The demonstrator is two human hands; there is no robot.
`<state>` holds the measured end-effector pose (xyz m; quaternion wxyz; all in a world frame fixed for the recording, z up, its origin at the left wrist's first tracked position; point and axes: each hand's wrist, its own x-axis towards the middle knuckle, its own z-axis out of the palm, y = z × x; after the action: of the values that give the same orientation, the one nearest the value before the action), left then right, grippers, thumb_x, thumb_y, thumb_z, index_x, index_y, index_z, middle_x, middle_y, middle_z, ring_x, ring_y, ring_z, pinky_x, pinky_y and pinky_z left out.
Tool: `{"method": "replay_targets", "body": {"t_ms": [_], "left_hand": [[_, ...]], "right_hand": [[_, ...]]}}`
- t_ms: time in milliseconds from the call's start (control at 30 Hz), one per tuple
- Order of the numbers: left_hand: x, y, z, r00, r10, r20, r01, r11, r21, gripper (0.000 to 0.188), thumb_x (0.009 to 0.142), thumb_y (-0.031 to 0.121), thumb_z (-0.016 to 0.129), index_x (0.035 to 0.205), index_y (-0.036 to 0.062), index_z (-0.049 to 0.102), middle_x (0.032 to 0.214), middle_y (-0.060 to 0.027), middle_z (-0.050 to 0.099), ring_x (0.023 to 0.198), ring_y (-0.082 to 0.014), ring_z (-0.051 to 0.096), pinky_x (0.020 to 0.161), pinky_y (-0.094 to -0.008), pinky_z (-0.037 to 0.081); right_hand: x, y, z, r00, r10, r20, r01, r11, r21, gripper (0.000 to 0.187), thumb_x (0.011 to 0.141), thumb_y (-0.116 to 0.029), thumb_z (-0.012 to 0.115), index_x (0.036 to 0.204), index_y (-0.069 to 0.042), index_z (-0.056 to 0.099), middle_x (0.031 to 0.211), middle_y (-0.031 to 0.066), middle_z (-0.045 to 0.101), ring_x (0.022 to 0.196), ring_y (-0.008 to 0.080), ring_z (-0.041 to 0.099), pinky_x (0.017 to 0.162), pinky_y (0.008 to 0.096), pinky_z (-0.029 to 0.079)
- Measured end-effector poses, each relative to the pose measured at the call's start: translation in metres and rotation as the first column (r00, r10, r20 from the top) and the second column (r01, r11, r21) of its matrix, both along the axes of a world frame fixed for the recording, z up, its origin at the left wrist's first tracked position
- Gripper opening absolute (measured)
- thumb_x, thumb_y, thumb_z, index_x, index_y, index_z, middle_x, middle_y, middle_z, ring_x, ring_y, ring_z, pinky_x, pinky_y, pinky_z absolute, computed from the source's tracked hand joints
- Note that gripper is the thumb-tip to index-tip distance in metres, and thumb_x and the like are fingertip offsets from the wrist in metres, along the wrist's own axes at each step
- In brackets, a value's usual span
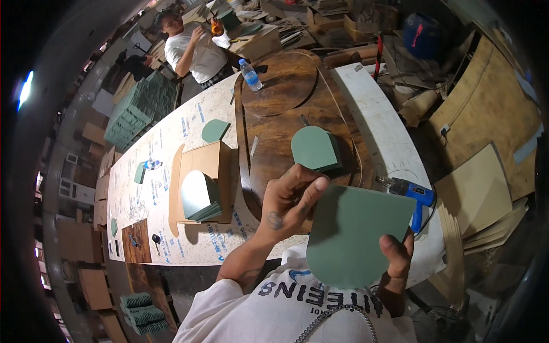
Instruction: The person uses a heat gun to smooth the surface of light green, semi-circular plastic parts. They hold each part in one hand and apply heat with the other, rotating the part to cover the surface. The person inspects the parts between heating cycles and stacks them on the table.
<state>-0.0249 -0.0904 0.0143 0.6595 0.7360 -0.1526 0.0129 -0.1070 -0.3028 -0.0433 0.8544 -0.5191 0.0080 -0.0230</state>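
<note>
Close in front of me I hold up a green panel (360,237) with one rounded end toward my body and straight edges away. My left hand (291,197) is closed, thumb and forefinger pinched at the panel's far left corner. My right hand (396,257) grips its right edge, thumb on the face and fingers mostly hidden behind. Just beyond lies a stack of similar green panels (313,147) on a dark brown wooden top (274,132). Another stack of green panels (197,194) rests on an opened cardboard box (220,163) to the left.
A blue heat gun (420,197) lies at the right on the white table (377,108). A water bottle (250,75) stands on the wooden top; a single green piece (215,130) lies left of it. Across the table, a person (197,51) in a white shirt stands near stacked green sheets (140,106).
</note>
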Motion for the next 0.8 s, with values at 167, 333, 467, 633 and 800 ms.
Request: {"method": "replay_targets", "body": {"t_ms": [167, 333, 467, 633, 800], "left_hand": [[0.026, 0.009, -0.011, 0.964, 0.258, 0.069, -0.247, 0.958, -0.145, 0.026, 0.093, 0.024, 0.052, 0.077, 0.0045, 0.051, 0.056, 0.0016, 0.046, 0.045, -0.0048, 0.042, 0.040, -0.0198, 0.031], [0.021, 0.022, -0.013, 0.983, 0.164, -0.086, -0.180, 0.953, -0.242, 0.034, 0.092, 0.027, 0.054, 0.066, 0.0056, 0.051, 0.053, -0.0034, 0.051, 0.046, -0.0107, 0.051, 0.040, -0.0221, 0.038], [0.006, 0.012, -0.010, 0.993, 0.017, -0.113, -0.038, 0.982, -0.186, 0.020, 0.088, 0.016, 0.060, 0.078, -0.0020, 0.062, 0.073, -0.0122, 0.065, 0.064, -0.0170, 0.064, 0.059, -0.0265, 0.051], [0.002, 0.022, -0.008, 0.994, -0.032, -0.105, 0.005, 0.970, -0.242, 0.015, 0.085, 0.013, 0.062, 0.080, -0.0013, 0.061, 0.075, -0.0132, 0.064, 0.064, -0.0155, 0.061, 0.059, -0.0265, 0.049], [0.001, 0.022, -0.012, 0.995, -0.022, -0.094, -0.012, 0.938, -0.347, 0.035, 0.094, 0.026, 0.050, 0.066, 0.0047, 0.049, 0.058, -0.0064, 0.053, 0.045, -0.0086, 0.044, 0.044, -0.0217, 0.035]], "right_hand": [[0.002, -0.005, -0.015, 1.000, 0.001, 0.012, 0.000, 0.994, -0.108, 0.032, 0.078, -0.022, 0.064, 0.100, 0.000, 0.058, 0.090, 0.0044, 0.061, 0.078, 0.0142, 0.056, 0.070, 0.0270, 0.045], [0.002, -0.011, -0.041, 0.995, -0.076, -0.058, 0.071, 0.994, -0.079, 0.034, 0.082, -0.026, 0.062, 0.104, 0.000, 0.056, 0.088, 0.0027, 0.060, 0.074, 0.0120, 0.055, 0.066, 0.0243, 0.046], [0.000, -0.011, -0.050, 0.989, -0.111, -0.101, 0.108, 0.993, -0.039, 0.038, 0.084, -0.029, 0.063, 0.107, -0.001, 0.055, 0.090, 0.0035, 0.060, 0.074, 0.0125, 0.057, 0.065, 0.0239, 0.048], [0.004, -0.007, -0.043, 0.996, -0.036, -0.076, 0.049, 0.983, 0.175, 0.033, 0.085, -0.024, 0.060, 0.107, 0.000, 0.055, 0.096, 0.0090, 0.062, 0.080, 0.0169, 0.061, 0.069, 0.0276, 0.051], [0.005, -0.004, -0.046, 0.997, -0.038, -0.065, 0.050, 0.980, 0.193, 0.030, 0.086, -0.021, 0.058, 0.106, 0.001, 0.055, 0.097, 0.0108, 0.062, 0.082, 0.0183, 0.062, 0.070, 0.0292, 0.053]]}}
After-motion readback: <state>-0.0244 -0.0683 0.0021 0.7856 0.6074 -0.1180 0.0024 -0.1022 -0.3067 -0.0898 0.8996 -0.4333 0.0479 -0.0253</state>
